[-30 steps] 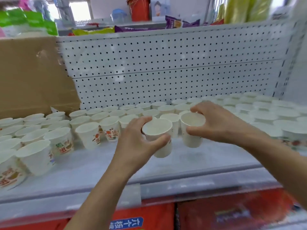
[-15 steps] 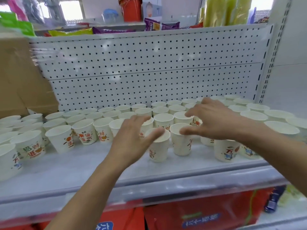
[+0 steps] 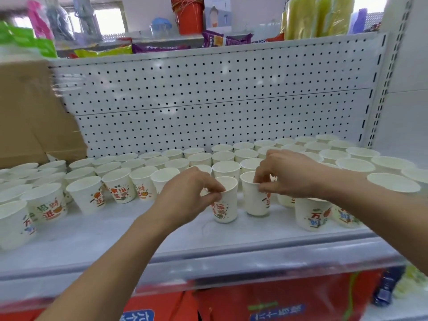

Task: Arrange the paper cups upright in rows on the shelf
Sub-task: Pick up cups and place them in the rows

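Several white paper cups with red and green print stand upright in rows on the white shelf [image 3: 115,230]. My left hand [image 3: 187,198] pinches the rim of one printed cup [image 3: 225,205] standing near the shelf's front middle. My right hand [image 3: 287,174] pinches the rim of the neighbouring cup [image 3: 254,198] just to its right. Both cups rest upright on the shelf. More cups fill the rows behind [image 3: 225,169] and to the left [image 3: 119,185] and right [image 3: 312,214].
A white pegboard back panel [image 3: 208,107] rises behind the cups. A cardboard box [image 3: 30,117] stands at the back left. Snack packets [image 3: 159,46] and a red bucket [image 3: 190,15] sit on the shelf above. Red packages [image 3: 278,302] lie below the front lip.
Both cups were carried in the air, then set on the shelf; my hands opened briefly and now pinch their rims. The view shifted right.
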Available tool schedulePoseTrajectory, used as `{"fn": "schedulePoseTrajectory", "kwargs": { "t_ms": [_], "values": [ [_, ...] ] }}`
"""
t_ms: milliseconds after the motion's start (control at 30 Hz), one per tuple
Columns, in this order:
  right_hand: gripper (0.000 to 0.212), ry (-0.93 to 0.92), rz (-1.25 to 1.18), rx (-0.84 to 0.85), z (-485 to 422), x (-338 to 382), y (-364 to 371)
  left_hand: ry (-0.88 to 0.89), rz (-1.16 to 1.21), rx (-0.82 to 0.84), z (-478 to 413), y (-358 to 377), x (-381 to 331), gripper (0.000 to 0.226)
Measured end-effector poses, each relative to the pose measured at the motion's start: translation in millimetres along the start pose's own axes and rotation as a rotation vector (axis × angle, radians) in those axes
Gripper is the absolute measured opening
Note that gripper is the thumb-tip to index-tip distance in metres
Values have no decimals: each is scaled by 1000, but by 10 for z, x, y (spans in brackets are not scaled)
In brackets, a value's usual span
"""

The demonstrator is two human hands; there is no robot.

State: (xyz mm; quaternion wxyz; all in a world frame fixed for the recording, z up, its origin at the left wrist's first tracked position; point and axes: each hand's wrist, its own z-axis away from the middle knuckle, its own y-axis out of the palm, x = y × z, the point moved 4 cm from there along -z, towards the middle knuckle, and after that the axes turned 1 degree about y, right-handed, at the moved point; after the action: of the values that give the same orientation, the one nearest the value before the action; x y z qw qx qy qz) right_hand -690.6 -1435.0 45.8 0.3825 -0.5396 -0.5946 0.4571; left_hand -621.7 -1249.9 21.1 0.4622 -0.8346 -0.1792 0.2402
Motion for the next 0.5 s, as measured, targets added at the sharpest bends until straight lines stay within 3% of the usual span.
{"fn": "schedulePoseTrajectory", "kwargs": {
  "t_ms": [267, 367, 500],
  "values": [
    [34, 34, -218, 24, 25, -37, -28, -17, 22, -70, -59, 83, -30, 23],
    [29, 40, -179, 74, 121, -135, -105, -16, 51, -47, -21, 27, 49, 27],
    [14, 36, -25, 84, 121, -130, -47, -41, 42, -11, -31, 59, 80, 16]
  ]
}}
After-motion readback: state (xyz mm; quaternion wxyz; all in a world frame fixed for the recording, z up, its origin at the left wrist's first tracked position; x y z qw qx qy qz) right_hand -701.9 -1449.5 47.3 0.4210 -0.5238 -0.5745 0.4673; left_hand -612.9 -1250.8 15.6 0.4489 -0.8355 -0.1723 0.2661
